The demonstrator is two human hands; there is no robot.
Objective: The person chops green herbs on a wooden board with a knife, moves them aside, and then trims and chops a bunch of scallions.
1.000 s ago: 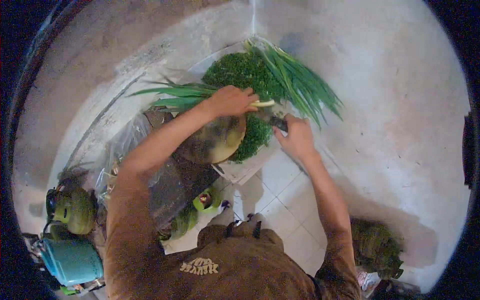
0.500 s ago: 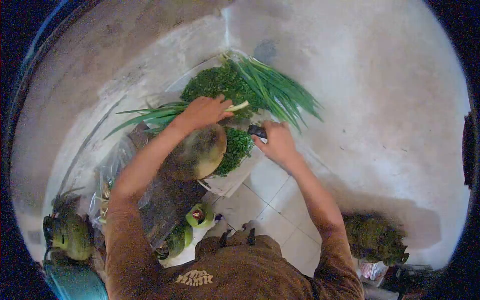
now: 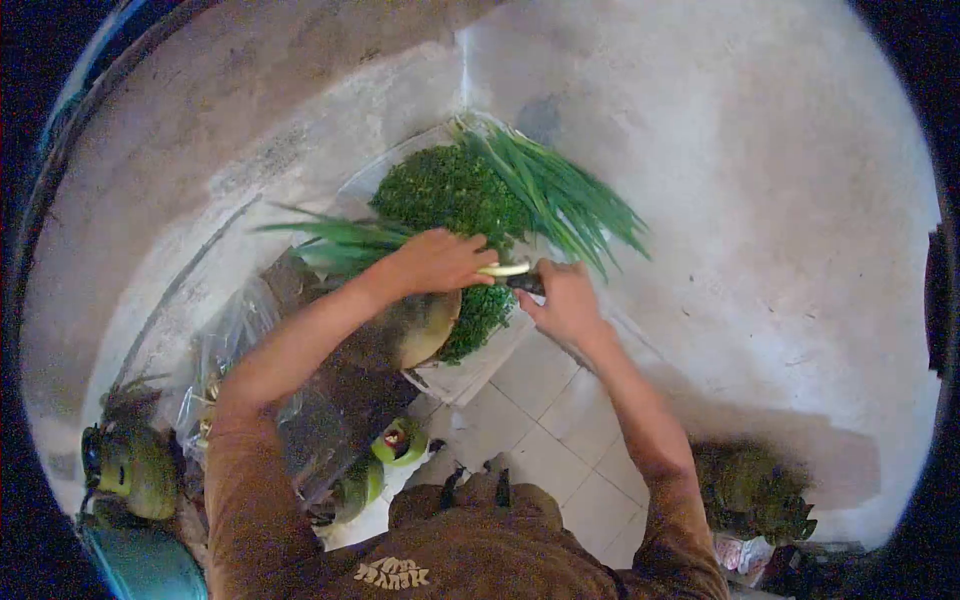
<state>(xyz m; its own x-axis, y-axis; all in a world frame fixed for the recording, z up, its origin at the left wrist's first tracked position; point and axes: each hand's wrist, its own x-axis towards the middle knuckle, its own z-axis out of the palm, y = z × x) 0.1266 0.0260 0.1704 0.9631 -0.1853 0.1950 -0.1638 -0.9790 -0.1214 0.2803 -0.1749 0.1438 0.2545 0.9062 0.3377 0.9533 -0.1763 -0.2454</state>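
My left hand (image 3: 440,262) is closed round a bunch of scallions (image 3: 345,238), their green leaves trailing to the left and a white end poking out toward my right hand. A knife (image 3: 525,284) is gripped by its black handle in my right hand (image 3: 567,300); its blade is hidden. Below my left forearm lies a round wooden chopping board (image 3: 440,330), partly covered by the arm. Chopped greens (image 3: 440,195) are heaped beyond my hands, with more just beside the board. Another bunch of long scallions (image 3: 570,190) rests at the far right of the heap.
Walls meet in a corner behind the greens. To the left is a clear plastic bag (image 3: 235,335). Green rounded containers, like gas cylinders, stand at the lower left (image 3: 145,465) and lower right (image 3: 755,490). Pale floor tiles (image 3: 510,400) show before my feet.
My left hand has moved right and slightly nearer to me with the scallions, bringing their white end close to my right hand. The knife hand has shifted slightly down and right.
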